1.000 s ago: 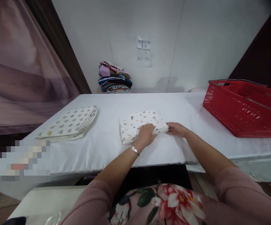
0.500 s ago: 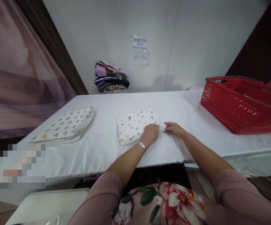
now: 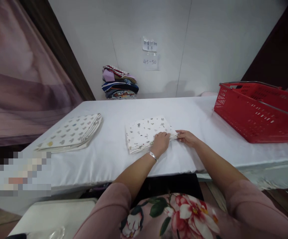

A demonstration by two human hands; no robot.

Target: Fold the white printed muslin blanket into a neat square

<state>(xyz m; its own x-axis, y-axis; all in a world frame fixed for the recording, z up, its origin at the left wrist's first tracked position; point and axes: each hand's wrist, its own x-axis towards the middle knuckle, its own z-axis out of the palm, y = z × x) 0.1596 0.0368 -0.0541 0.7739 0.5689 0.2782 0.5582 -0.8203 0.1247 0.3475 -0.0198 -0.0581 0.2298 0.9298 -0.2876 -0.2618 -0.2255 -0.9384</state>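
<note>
Leaning over white-covered table (image 3: 114,166), with red basket (image 3: 255,122) well right of the right hand's fingers (image 3: 183,135), out of the way, and spotted cloth (image 3: 71,131) well left of the left hand's fingers (image 3: 161,134). Touching printed folded cloth (image 3: 144,129) with both: long axis left-to-right, mostly leftward of the fingers. Loosely bent on top with left; partly curled at right corner with right, equally near. Cannot tell grip.
</note>
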